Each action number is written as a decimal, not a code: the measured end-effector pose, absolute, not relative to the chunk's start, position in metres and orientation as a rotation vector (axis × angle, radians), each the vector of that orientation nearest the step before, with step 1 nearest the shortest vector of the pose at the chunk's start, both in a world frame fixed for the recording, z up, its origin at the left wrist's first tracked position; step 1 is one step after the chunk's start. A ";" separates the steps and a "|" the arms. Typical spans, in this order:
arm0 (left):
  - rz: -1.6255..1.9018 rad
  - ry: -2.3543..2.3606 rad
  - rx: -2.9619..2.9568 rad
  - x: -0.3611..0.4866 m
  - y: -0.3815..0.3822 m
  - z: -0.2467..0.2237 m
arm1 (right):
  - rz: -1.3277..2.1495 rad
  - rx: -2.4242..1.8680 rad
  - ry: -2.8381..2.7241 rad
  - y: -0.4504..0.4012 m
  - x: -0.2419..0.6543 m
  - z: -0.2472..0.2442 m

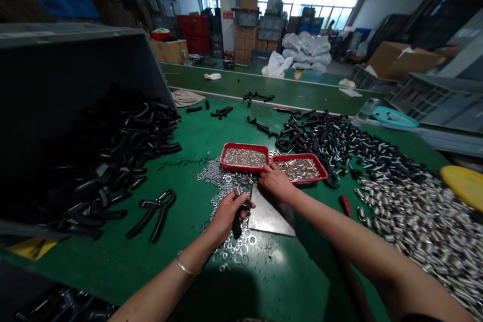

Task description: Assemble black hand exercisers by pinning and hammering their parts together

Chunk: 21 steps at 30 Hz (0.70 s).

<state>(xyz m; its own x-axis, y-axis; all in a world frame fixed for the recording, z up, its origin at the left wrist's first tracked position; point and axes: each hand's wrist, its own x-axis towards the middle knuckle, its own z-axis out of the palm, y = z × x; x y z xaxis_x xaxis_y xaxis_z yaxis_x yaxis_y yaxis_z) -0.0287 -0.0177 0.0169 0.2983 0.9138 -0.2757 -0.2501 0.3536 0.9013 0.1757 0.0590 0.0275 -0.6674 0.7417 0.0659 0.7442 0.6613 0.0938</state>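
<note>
My left hand [226,216] is closed around a black hand grip part [237,226], and a coiled metal spring [237,190] stands out above the fingers. Just right of it, my right hand [277,182] reaches to the near edges of two red trays, its fingers bent together; whatever is in them is hidden. Small metal rings fill the left red tray [222,161]. Short metal pins lie in the right red tray [323,173]. A flat metal plate [269,216] is below my right hand, and loose washers [217,178] spread around my left hand.
Left, a grey bin [151,60] on its side spills black handles [132,146]; an assembled hand grip [154,211] lies nearby. Right are heaps of black parts [350,141] and metal springs [422,221], a red-handled tool [345,206] and a yellow lid [464,186].
</note>
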 end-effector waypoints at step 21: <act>1.076 1.119 1.563 0.030 -0.021 0.023 | 1.645 -1.036 -0.690 -0.058 0.177 0.021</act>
<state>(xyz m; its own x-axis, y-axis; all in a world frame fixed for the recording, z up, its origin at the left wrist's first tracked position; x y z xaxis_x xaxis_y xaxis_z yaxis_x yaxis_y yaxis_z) 0.0300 -0.0214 0.0227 0.2103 0.9674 0.1412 0.1793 -0.1802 0.9672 0.1774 -0.0581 0.0211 -0.1010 0.9502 -0.2949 -0.4552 -0.3077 -0.8355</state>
